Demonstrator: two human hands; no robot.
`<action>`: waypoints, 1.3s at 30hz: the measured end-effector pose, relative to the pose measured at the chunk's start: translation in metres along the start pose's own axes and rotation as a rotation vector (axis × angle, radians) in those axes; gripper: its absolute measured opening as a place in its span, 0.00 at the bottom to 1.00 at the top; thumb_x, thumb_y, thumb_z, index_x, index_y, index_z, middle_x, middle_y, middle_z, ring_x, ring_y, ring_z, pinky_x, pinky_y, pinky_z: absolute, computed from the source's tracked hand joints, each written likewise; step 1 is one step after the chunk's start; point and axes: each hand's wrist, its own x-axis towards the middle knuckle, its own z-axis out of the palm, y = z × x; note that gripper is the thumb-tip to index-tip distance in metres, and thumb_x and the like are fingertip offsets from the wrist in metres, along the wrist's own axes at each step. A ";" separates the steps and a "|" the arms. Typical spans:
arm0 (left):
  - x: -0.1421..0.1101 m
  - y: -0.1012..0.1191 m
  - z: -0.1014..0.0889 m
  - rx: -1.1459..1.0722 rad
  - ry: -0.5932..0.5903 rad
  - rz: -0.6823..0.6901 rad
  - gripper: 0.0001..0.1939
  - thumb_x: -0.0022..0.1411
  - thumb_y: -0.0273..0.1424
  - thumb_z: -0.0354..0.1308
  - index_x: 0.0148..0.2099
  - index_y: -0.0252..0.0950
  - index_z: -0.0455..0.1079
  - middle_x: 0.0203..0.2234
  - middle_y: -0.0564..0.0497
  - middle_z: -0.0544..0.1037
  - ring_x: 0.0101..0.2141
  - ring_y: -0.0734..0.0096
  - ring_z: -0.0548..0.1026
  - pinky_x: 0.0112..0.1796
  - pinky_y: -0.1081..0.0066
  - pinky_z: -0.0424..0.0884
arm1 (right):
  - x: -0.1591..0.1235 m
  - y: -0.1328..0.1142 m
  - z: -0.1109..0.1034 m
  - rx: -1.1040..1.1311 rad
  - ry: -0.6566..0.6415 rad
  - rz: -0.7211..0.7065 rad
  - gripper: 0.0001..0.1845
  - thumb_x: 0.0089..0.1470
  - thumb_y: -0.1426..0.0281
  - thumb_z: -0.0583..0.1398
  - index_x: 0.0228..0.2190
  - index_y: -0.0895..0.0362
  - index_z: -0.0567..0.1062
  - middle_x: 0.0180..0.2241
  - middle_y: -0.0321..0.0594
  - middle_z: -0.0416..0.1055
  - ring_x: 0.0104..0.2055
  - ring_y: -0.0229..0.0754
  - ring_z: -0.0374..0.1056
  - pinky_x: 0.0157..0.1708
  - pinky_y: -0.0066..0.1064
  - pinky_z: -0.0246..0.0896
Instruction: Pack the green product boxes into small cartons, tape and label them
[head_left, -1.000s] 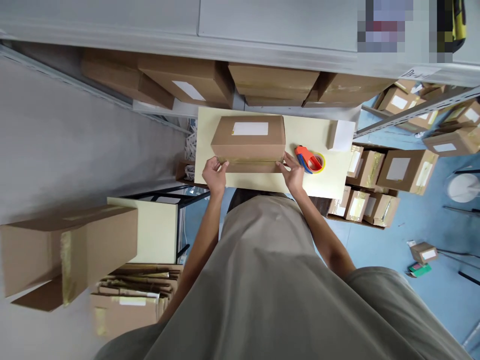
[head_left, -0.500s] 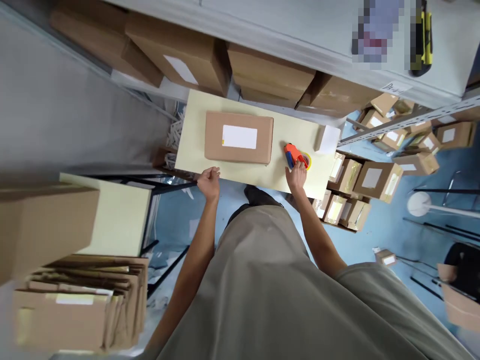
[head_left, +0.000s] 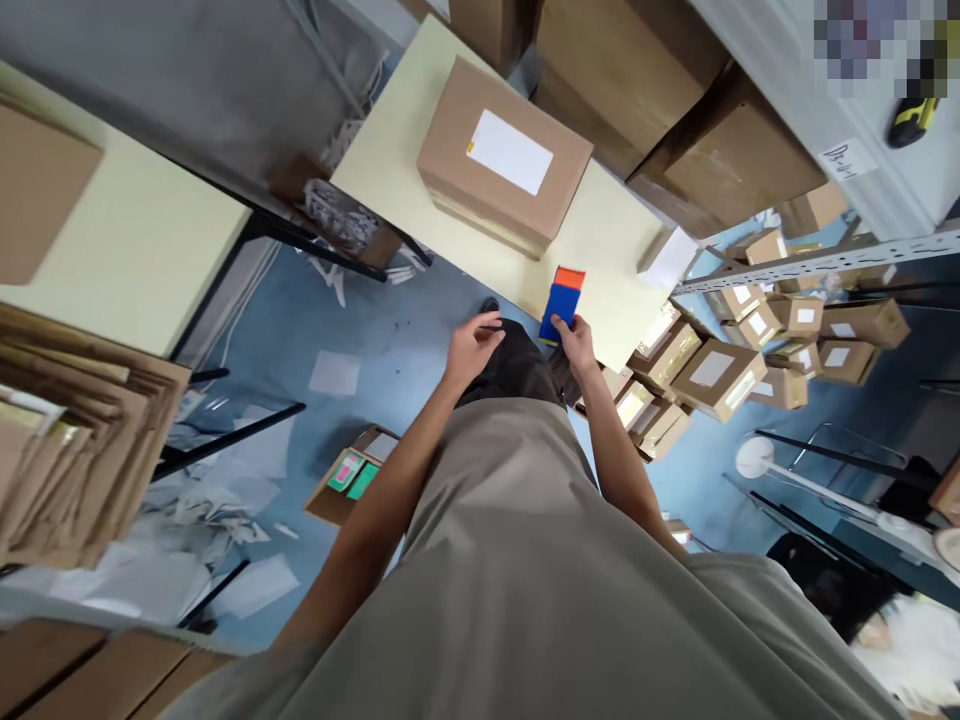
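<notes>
My right hand [head_left: 577, 345] is closed on a tape dispenser [head_left: 564, 302], whose blue side and orange end show. It is held up over the front edge of a pale yellow table [head_left: 397, 190]; its tape roll is out of sight. Left of it, my left hand [head_left: 474, 348] is empty, fingers apart and slightly curled, in front of the table edge. On the table lies a closed cardboard box [head_left: 457, 130] with a white label [head_left: 511, 152] on top. Neither hand touches the box.
A small white box [head_left: 666, 257] stands at the table's right end. Large cartons [head_left: 630, 70] line the shelf behind. Labelled parcels [head_left: 716, 375] are stacked at the right. Flattened cardboard [head_left: 82, 430] leans at the left, and loose paper [head_left: 142, 570] covers part of the floor.
My right hand has lifted the tape dispenser off the tabletop and turned it. My left hand has moved right, and its fingers have spread. The view has turned and shifted.
</notes>
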 end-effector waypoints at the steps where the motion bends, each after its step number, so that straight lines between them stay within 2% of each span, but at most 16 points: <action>1: -0.005 0.004 0.002 0.024 -0.005 0.019 0.19 0.62 0.38 0.73 0.54 0.39 0.85 0.40 0.47 0.88 0.35 0.66 0.83 0.43 0.65 0.82 | -0.016 0.000 0.003 0.091 -0.061 -0.009 0.23 0.62 0.47 0.62 0.44 0.54 0.74 0.42 0.46 0.83 0.43 0.50 0.78 0.48 0.42 0.78; 4: -0.018 0.019 0.001 0.031 -0.049 0.050 0.18 0.65 0.39 0.73 0.54 0.38 0.86 0.33 0.50 0.84 0.33 0.66 0.81 0.40 0.66 0.81 | -0.053 -0.005 0.011 0.200 -0.172 0.005 0.28 0.58 0.42 0.63 0.45 0.52 0.75 0.41 0.43 0.83 0.44 0.50 0.79 0.48 0.42 0.78; 6: -0.023 0.029 -0.005 -0.002 -0.077 0.055 0.19 0.67 0.40 0.71 0.57 0.38 0.85 0.37 0.48 0.85 0.36 0.63 0.83 0.41 0.64 0.81 | -0.070 -0.010 0.012 0.208 -0.206 0.013 0.31 0.57 0.39 0.63 0.46 0.52 0.75 0.42 0.43 0.83 0.46 0.51 0.79 0.49 0.43 0.79; 10: -0.023 0.046 -0.017 -0.043 -0.079 0.028 0.23 0.68 0.40 0.73 0.61 0.38 0.83 0.52 0.42 0.87 0.51 0.53 0.85 0.52 0.59 0.82 | -0.091 -0.019 0.003 0.199 -0.322 -0.045 0.36 0.58 0.33 0.65 0.46 0.51 0.75 0.41 0.43 0.82 0.45 0.52 0.80 0.48 0.44 0.80; 13: -0.016 0.059 -0.021 -0.038 -0.114 -0.004 0.23 0.68 0.42 0.75 0.60 0.37 0.83 0.52 0.41 0.87 0.55 0.51 0.84 0.55 0.56 0.82 | -0.098 -0.020 -0.010 0.093 -0.367 -0.108 0.36 0.57 0.32 0.67 0.45 0.50 0.75 0.37 0.41 0.80 0.42 0.52 0.78 0.46 0.45 0.80; 17: -0.003 0.076 -0.022 0.060 -0.265 -0.024 0.22 0.65 0.43 0.78 0.55 0.35 0.86 0.47 0.43 0.88 0.49 0.52 0.85 0.52 0.58 0.82 | -0.098 -0.018 -0.029 -0.096 -0.374 -0.199 0.33 0.58 0.34 0.67 0.42 0.50 0.75 0.34 0.37 0.75 0.37 0.49 0.74 0.45 0.45 0.78; 20: 0.006 0.081 -0.020 0.111 -0.395 -0.031 0.19 0.65 0.45 0.78 0.47 0.34 0.87 0.42 0.45 0.88 0.46 0.53 0.85 0.50 0.59 0.83 | -0.096 -0.020 -0.042 -0.171 -0.403 -0.230 0.31 0.60 0.36 0.67 0.43 0.50 0.75 0.34 0.37 0.75 0.35 0.50 0.72 0.43 0.46 0.77; 24: 0.017 0.079 -0.015 0.110 -0.460 -0.062 0.16 0.62 0.43 0.79 0.42 0.35 0.87 0.36 0.46 0.87 0.43 0.53 0.85 0.48 0.58 0.83 | -0.091 -0.025 -0.057 -0.228 -0.469 -0.276 0.29 0.62 0.40 0.68 0.49 0.49 0.77 0.36 0.38 0.78 0.37 0.53 0.75 0.44 0.46 0.77; 31: 0.028 0.075 -0.005 0.152 -0.594 -0.029 0.16 0.63 0.44 0.76 0.41 0.36 0.86 0.37 0.45 0.87 0.38 0.58 0.84 0.44 0.61 0.81 | -0.077 -0.024 -0.073 -0.381 -0.559 -0.288 0.29 0.64 0.46 0.68 0.56 0.52 0.76 0.35 0.37 0.79 0.32 0.49 0.73 0.39 0.40 0.70; 34: 0.028 0.070 -0.001 0.152 -0.580 -0.033 0.19 0.63 0.48 0.75 0.41 0.36 0.84 0.35 0.46 0.86 0.36 0.61 0.82 0.41 0.64 0.79 | -0.069 -0.025 -0.077 -0.407 -0.590 -0.295 0.28 0.66 0.47 0.67 0.55 0.54 0.75 0.36 0.39 0.79 0.33 0.49 0.73 0.37 0.37 0.68; 39: 0.019 0.052 0.008 0.197 -0.417 0.014 0.20 0.65 0.50 0.70 0.41 0.38 0.82 0.35 0.47 0.86 0.34 0.65 0.79 0.39 0.66 0.76 | -0.055 -0.038 -0.086 -0.530 -0.663 -0.296 0.25 0.70 0.45 0.63 0.46 0.54 0.73 0.33 0.38 0.76 0.31 0.46 0.71 0.34 0.34 0.61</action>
